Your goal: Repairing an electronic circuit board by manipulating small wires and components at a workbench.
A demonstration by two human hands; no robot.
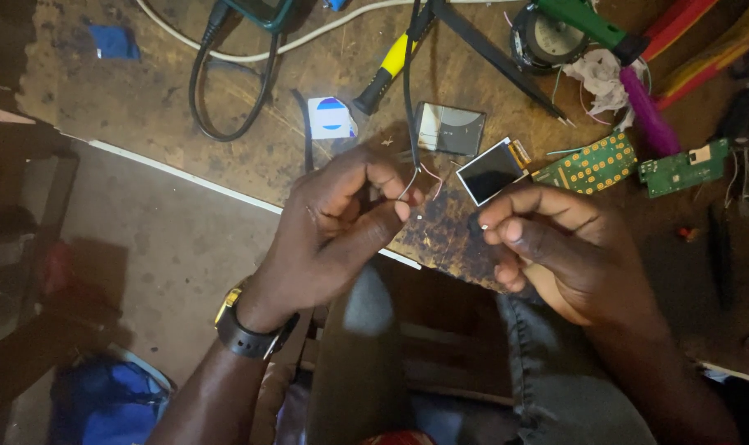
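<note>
Worn brown wood makes up the worktop [226, 99], its edge just under both hands so small parts stay over a surface; the left hand [333, 222] pinches thin wires [420, 177] between thumb and forefinger, grip closed on them, lifting them clear of the clutter; the right hand [555, 247] has its fingertips pressed together on a tiny dark part [476, 222], held close to the wire ends, though the two look just apart; behind lie a small screen [491, 170], a green keypad board [588, 163], another green circuit board [683, 167] and a yellow-handled tool [387, 74], all near, seemingly laid within easy reach.
</note>
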